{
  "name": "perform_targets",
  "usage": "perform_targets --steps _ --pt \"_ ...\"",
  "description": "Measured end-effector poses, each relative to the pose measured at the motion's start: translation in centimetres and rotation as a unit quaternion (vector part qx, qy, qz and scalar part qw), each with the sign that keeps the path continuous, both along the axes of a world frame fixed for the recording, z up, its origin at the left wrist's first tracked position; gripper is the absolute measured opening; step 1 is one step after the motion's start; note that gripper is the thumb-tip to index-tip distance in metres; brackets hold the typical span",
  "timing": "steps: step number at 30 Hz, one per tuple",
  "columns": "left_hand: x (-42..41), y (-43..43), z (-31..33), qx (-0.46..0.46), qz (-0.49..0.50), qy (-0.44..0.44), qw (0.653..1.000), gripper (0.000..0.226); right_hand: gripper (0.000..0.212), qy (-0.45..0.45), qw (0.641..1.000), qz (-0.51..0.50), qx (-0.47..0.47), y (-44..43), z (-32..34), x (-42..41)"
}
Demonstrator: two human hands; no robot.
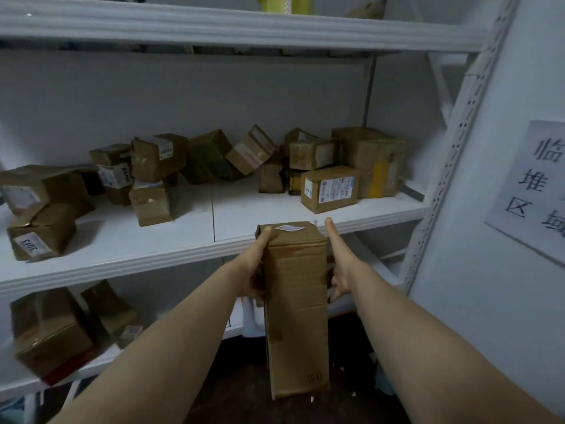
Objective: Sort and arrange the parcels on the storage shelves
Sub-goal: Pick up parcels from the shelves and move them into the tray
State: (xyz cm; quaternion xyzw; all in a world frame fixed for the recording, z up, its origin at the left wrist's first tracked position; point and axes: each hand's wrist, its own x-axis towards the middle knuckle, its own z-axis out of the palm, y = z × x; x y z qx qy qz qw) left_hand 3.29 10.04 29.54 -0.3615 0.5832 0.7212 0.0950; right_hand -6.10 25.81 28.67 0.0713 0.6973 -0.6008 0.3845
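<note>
Our left hand (255, 266) clasps the long parcel (295, 301) on one side, our right hand (341, 267) curls fingers round the other, the shelf (171, 234) just beyond our thumbs.

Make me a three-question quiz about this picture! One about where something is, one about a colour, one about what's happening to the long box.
1. Where is the paper sign?
A. on the wall right of the shelves
B. on the floor
C. on a box

2. What colour are the shelves?
A. red
B. white
C. black

3. The long box is:
A. lying on the top shelf
B. torn open
C. held by two hands

1 A: it hangs on the right-hand wall.
2 B: boards and posts are white.
3 C: left hand and right hand hold its sides.
</note>
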Motion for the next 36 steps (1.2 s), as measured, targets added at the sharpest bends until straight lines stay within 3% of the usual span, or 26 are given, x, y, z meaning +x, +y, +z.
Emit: perform_targets --steps 2,7,9,12,14,16,18,21,23,26,28,30,34,36 --pt "-0.4 1.4 -0.8 0.006 -0.012 0.001 1.000 0.083 0.120 0.013 0.999 0.011 0.030 1.5 -0.6 0.1" --pt "-1.3 5.7 -1.4 -0.040 -0.069 0.003 0.997 0.056 0.051 0.004 0.999 0.000 0.041 7.3 -1.1 0.3" --pt "-2.1 7.2 -1.9 -0.061 -0.079 0.010 0.995 0.068 0.035 -0.004 0.999 -0.014 0.028 9.4 -1.2 0.6" --pt "-3.5 9.7 -3.1 -0.109 -0.099 0.013 0.989 0.103 0.019 -0.012 0.999 -0.047 0.008 12.7 -2.2 0.8" --pt "-3.8 11.6 -3.7 -0.114 -0.153 0.025 0.981 0.104 0.026 -0.011 0.997 -0.083 -0.006 14.8 -3.2 0.9" --pt "-3.8 13.5 -4.2 -0.119 -0.217 0.031 0.968 0.085 0.028 -0.019 0.991 -0.130 -0.039 16.6 -4.1 0.8" --pt "-3.9 15.0 -4.7 -0.133 -0.246 0.046 0.959 0.083 0.028 -0.032 0.983 -0.174 -0.052 17.8 -5.1 0.6" --pt "-4.9 16.4 -6.3 -0.181 -0.285 0.070 0.939 0.104 0.070 -0.051 0.980 -0.194 -0.019 18.9 -6.9 0.1" --pt "-5.5 16.6 -7.1 -0.217 -0.322 0.069 0.919 0.113 0.065 -0.049 0.980 -0.194 -0.005 19.2 -7.7 0.0" --pt "-6.6 16.2 -7.9 -0.253 -0.339 0.069 0.903 0.109 0.038 -0.060 0.977 -0.204 -0.023 19.1 -8.5 -0.6" --pt "-7.3 15.8 -8.4 -0.263 -0.335 0.093 0.900 0.104 0.038 -0.061 0.974 -0.212 -0.055 18.6 -9.0 -1.2" --pt "-8.1 15.0 -8.8 -0.237 -0.302 0.101 0.918 0.089 0.042 -0.055 0.973 -0.213 -0.064 17.7 -9.7 -2.2" --pt "-9.7 13.9 -9.0 -0.089 -0.174 0.060 0.979 0.023 0.045 -0.045 0.976 -0.208 -0.054 15.6 -11.2 -4.0" --pt "-10.4 13.0 -9.5 -0.057 -0.139 0.052 0.987 0.016 0.056 -0.045 0.975 -0.206 -0.063 14.4 -12.0 -5.3"
